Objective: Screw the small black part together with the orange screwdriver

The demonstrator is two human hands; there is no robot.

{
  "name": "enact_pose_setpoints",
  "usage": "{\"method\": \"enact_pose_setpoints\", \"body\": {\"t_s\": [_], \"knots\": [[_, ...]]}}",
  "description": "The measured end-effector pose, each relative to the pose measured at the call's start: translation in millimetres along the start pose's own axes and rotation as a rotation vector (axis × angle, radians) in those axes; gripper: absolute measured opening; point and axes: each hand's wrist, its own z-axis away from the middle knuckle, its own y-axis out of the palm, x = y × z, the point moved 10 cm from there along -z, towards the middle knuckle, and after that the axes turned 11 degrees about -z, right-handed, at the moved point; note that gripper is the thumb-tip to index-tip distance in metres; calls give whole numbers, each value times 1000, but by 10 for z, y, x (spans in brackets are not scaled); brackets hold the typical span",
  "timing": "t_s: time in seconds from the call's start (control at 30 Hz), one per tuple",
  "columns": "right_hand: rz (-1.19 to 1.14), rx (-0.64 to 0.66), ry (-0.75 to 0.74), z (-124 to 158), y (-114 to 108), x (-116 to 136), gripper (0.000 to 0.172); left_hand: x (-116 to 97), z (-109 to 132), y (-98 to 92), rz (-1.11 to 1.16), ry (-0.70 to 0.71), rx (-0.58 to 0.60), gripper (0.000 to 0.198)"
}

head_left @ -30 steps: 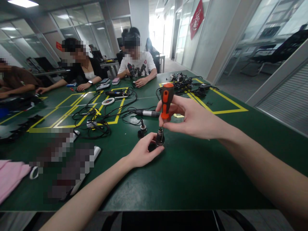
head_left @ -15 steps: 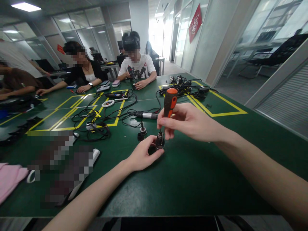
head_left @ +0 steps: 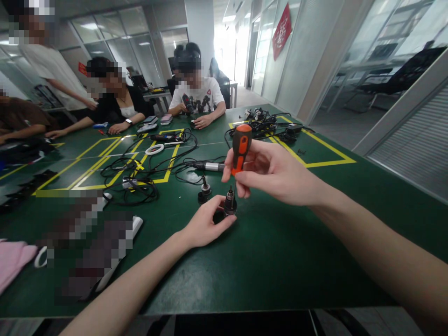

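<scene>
Dark metal fitting [head_left: 230, 206], upright on the green counter [head_left: 297, 261], near mid-view. From the left: tangled black cables [head_left: 149, 190]; then a stemmed metal piece [head_left: 206, 188] with a black round part [head_left: 202, 198] just beside it; left grip [head_left: 205, 225] closed around the fitting from its left side; above the fitting, an orange-and-black screwdriver [head_left: 242, 147], pointing down, pinched in the right grip [head_left: 268, 172]; contact at its tip too small to tell; farther right, a pile of dark cables [head_left: 261, 123].

An orange-and-black screwdriver [head_left: 241, 145] points down at a dark, upright fitting [head_left: 230, 206].
</scene>
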Motion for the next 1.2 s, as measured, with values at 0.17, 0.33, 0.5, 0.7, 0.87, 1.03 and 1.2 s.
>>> {"method": "enact_pose_setpoints", "body": {"t_s": [0.17, 0.33, 0.5, 0.7, 0.87, 1.03, 1.2], "knots": [[28, -47, -15, -11, -52, -33, 23, 1, -3, 6, -10, -7, -1, 21], [-3, -66, -44, -10, -71, -17, 33, 20, 1, 10, 17, -18, -5, 21], [56, -133, -63, -12, -145, 35, 33, 31, 5, 26, 72, -38, 26, 29], [24, -84, -48, -5, -114, 59, 48, 19, 16, 42, 85, -48, 63, 36], [63, -46, -75, 24, -17, 107, 36, 25, 20, 42, 69, -51, 60, 42], [35, -28, -134, 20, 30, 138, 24, 40, 20, 42, 75, -68, 61, 48], [42, -59, -169, 20, -1, 164, 12, 57, 19, 47, 53, -71, 68, 51]]}}
